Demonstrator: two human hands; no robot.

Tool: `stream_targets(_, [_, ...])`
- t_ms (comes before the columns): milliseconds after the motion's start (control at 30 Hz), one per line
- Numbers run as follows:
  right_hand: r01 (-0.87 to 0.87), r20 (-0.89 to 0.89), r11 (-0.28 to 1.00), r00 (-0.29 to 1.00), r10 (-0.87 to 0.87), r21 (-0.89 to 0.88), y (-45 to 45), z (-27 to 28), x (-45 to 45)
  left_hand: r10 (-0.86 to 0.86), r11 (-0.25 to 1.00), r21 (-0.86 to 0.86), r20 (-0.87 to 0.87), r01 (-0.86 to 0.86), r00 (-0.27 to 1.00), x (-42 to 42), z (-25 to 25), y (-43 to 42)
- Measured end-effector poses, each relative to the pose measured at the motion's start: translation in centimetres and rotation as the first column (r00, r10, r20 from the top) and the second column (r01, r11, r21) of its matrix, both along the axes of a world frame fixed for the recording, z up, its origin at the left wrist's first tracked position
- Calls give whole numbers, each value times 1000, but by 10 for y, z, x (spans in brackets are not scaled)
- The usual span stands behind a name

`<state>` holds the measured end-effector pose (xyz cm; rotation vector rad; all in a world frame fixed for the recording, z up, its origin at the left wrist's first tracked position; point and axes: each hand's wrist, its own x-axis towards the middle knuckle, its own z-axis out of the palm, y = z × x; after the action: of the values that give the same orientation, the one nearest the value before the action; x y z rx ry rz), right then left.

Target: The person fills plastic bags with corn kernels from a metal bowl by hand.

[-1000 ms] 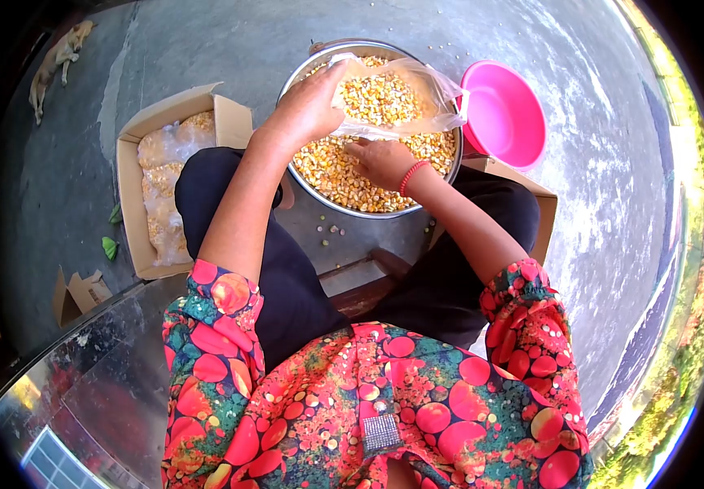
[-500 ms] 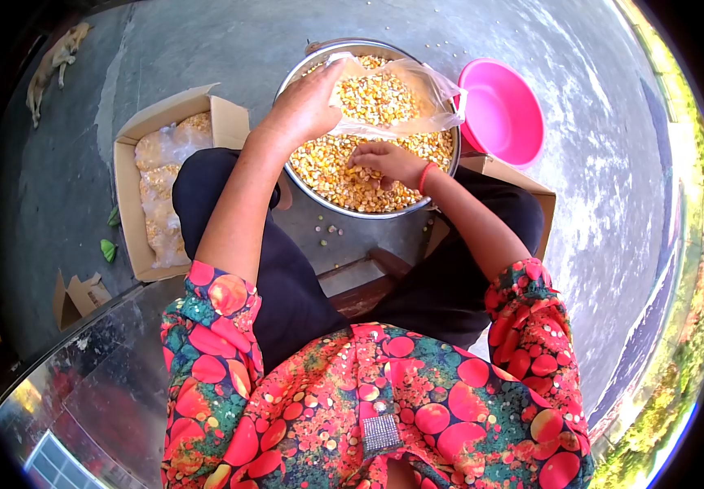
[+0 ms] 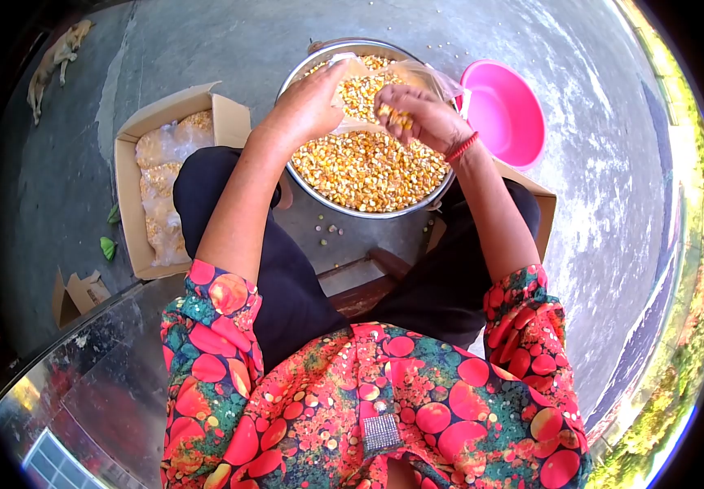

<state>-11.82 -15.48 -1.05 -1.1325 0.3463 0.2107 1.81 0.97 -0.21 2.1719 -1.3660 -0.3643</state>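
Note:
A wide metal basin point(image 3: 313, 194) full of yellow and whitish corn kernels point(image 3: 360, 175) stands in front of my knees. My left hand point(image 3: 309, 102) is closed on the near-left edge of a clear plastic bag point(image 3: 433, 80), which lies over the far half of the basin with corn inside it. My right hand point(image 3: 423, 118), a red band at its wrist, is raised over the bag's right part. Its fingers are curled round a handful of corn, and some kernels show between them.
At left, a cardboard box point(image 3: 128, 204) holds several clear bags of corn point(image 3: 164, 181). A pink plastic tub point(image 3: 503, 114) sits right of the basin, near another cardboard box point(image 3: 544, 208). A dog point(image 3: 54, 65) lies on the concrete floor at far left.
My right hand has risen from the loose corn in the basin up to the bag, carrying kernels. My left hand keeps its place on the bag's edge.

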Motion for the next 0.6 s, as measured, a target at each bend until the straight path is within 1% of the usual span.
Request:
stream_targets(33, [105,12,994,994,-105,-13,-5,-3,2,-2,1000,-6,-1,2,1000,-1,1,0])
stream_targets(67, [198,-12,976,980,-200,-95,-9,-5,5,-2,1000,-6,-1,2,1000,-2,3,0])
stream_targets(100, [198,-12,976,980,-200,-94,-11,-9,8,6,1000,3,1,-6,1000,-3,5,0])
stream_targets(167, [372,118,893,928,-353,-252,-13,-20,12,12,1000,12,3,-12,1000,-4,6,0])
stream_targets(200, [295,148,833,956,-255,-469,-20,-24,11,16,1000,11,-1,-16,1000,-4,6,0])
stream_targets(233, [295,148,833,956,-255,-469,-24,-29,11,20,1000,11,-4,-20,1000,-3,5,0])
stream_targets(267, [275,187,685,962,-201,-675,-26,-34,12,21,1000,11,-3,-21,1000,-2,4,0])
stream_targets(300, [253,211,490,967,-139,-834,-26,-39,12,15,1000,6,-1,-15,1000,-1,3,0])
stream_targets(333, [307,287,375,952,-108,-875,-26,-45,11,9,1000,1,0,-9,1000,-1,2,0])
stream_targets(367, [306,287,375,952,-108,-875,-24,-41,10,10,1000,0,0,-10,1000,-1,3,0])
stream_targets(433, [196,245,664,969,-19,-722,-12,-20,8,2,1000,-4,-7,-2,1000,-1,4,0])
stream_targets(467, [77,180,760,982,53,-646,2,2,5,3,1000,-4,-7,-3,1000,-1,3,1])
stream_targets(500, [-56,140,761,972,191,-646,13,5,5,1,1000,-19,-2,-1,1000,0,0,1])
stream_targets(533, [-136,202,763,922,332,-632,25,-4,5,-2,999,-35,2,2,1000,1,-2,1])
stream_targets(567, [-90,324,739,859,397,-668,41,-15,5,-2,999,-35,4,2,1000,2,-5,1])
stream_targets(600, [-23,325,593,818,474,-805,60,-17,2,-6,1000,-28,20,7,1000,4,-9,0])
